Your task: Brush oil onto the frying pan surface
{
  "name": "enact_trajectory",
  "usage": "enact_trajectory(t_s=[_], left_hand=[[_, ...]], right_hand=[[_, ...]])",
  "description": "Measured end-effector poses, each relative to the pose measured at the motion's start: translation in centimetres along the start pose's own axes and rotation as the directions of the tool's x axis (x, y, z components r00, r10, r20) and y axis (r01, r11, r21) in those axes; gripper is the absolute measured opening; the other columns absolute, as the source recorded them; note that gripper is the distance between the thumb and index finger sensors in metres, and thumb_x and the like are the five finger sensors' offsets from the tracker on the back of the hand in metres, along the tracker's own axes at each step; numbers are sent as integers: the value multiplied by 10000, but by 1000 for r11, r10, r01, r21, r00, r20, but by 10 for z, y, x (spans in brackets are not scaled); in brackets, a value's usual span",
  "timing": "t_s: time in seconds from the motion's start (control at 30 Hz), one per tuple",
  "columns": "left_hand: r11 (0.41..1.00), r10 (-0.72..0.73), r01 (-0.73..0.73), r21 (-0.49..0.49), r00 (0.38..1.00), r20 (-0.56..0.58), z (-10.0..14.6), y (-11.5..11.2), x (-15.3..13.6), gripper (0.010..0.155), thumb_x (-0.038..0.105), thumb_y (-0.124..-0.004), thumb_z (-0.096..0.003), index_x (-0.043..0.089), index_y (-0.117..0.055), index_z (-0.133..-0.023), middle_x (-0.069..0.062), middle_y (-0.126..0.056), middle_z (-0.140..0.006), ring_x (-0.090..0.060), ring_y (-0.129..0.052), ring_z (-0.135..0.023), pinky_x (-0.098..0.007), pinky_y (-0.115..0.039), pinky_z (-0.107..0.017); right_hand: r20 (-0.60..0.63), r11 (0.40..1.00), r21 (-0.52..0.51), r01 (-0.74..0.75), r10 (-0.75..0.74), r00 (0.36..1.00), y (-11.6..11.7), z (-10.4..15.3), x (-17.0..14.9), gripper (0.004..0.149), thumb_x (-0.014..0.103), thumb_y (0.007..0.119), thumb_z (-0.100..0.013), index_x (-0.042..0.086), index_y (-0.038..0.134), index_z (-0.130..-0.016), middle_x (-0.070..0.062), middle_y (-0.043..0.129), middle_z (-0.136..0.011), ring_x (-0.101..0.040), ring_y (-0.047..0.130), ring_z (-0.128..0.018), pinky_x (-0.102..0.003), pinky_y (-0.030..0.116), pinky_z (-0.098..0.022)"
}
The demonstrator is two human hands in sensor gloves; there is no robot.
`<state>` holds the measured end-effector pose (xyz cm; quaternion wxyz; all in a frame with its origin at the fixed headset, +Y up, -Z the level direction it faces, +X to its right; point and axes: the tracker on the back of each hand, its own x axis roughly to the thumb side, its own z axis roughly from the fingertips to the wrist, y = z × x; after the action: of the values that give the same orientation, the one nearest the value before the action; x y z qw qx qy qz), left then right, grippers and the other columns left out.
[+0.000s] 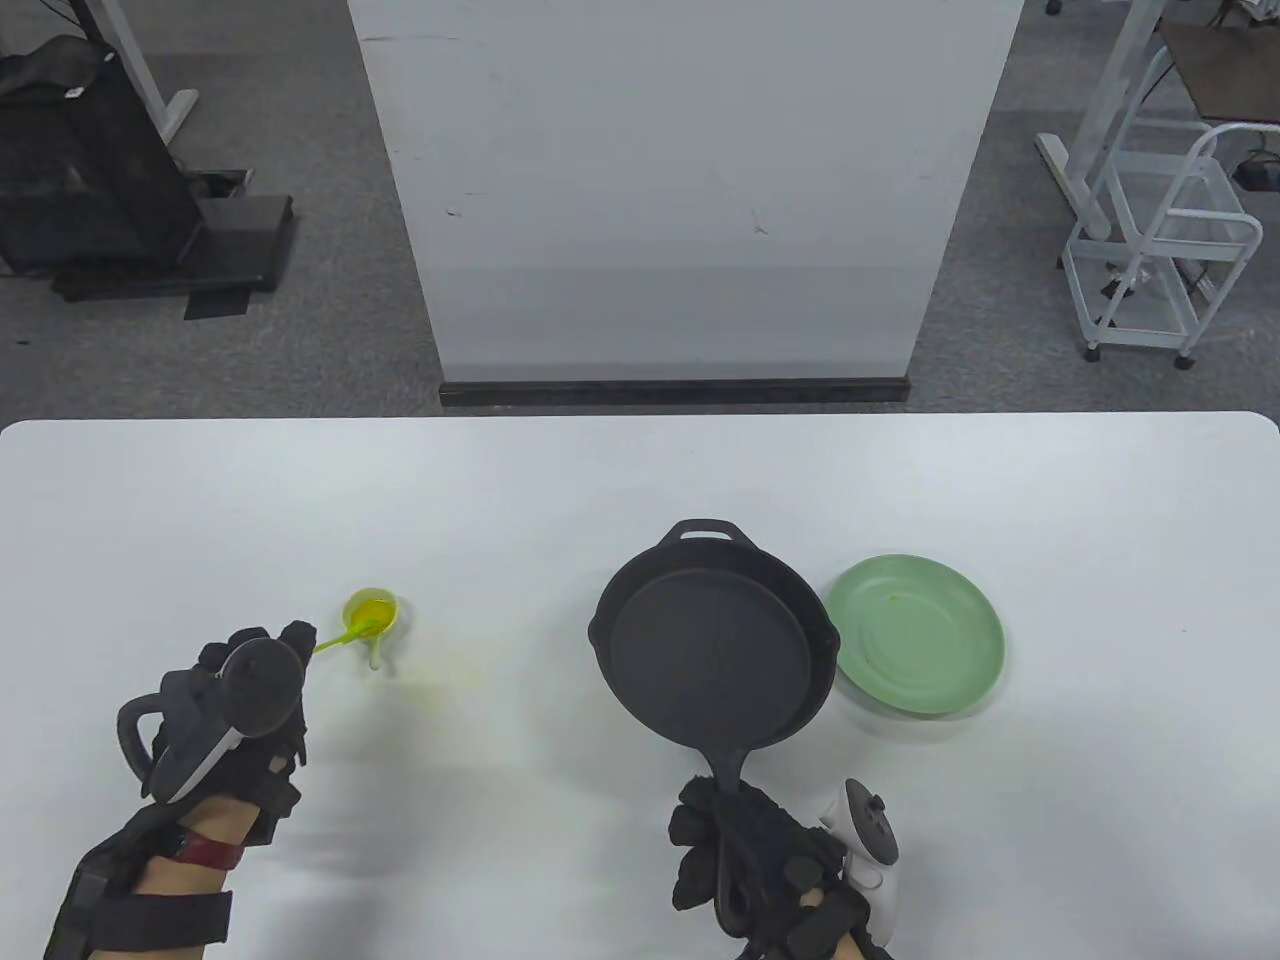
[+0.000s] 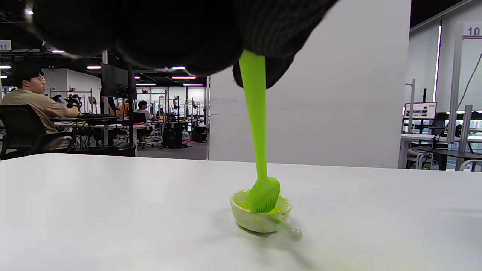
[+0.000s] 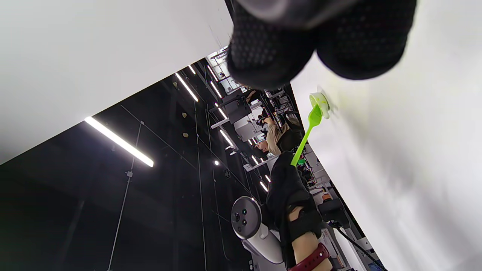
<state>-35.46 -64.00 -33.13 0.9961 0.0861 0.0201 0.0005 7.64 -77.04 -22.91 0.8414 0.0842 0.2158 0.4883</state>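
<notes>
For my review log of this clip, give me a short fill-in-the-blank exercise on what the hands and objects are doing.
1. The left hand holds a green brush whose bristles dip into the small ____ of oil.
2. The right hand grips the frying pan by its ____.
3. The plate beside the pan is ____ in color.

Missing words: bowl; handle; green

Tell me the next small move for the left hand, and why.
Probably lift the bright green silicone brush out of the small white oil bowl and carry it right toward the black cast-iron frying pan. Its bristles sit in the yellow oil, the left hand grips its handle, and the right hand holds the pan's handle.
</notes>
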Motion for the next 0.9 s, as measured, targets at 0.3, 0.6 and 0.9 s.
enact_trajectory(t_s=[0.3, 0.6, 0.9], left_hand=[[1000, -12, 12, 12, 1000, 25, 6, 4, 6, 455, 278, -717, -472, 258, -765, -924, -64, -726, -836, -319, -790, -597, -489, -742, -472], [998, 15, -16, 54, 1000, 22, 1, 7, 9, 456, 273, -696, -475, 217, -734, -927, -64, -698, -844, -323, -768, -608, -490, -730, -478], [1000, 7, -7, 29, 1000, -5, -2, 6, 12, 457, 274, -696, -472, 200, -744, -921, -70, -711, -835, -327, -779, -593, -488, -741, -457]], right_hand=[[1, 1000, 3, 3, -3, 1000, 0, 0, 0, 572, 379, 590, -504, -16, 467, -900, -233, 642, -799, -130, 943, -424, -381, 870, -362], [0, 1000, 1, 2, -2, 1000, 0, 0, 0, 574, 378, 590, -504, -20, 467, -899, -234, 642, -799, -131, 942, -425, -383, 869, -362], [1, 1000, 0, -1, 1, 1000, 0, 0, 0, 575, 379, 591, -504, -20, 467, -899, -234, 642, -798, -132, 943, -424, -383, 869, -362]])
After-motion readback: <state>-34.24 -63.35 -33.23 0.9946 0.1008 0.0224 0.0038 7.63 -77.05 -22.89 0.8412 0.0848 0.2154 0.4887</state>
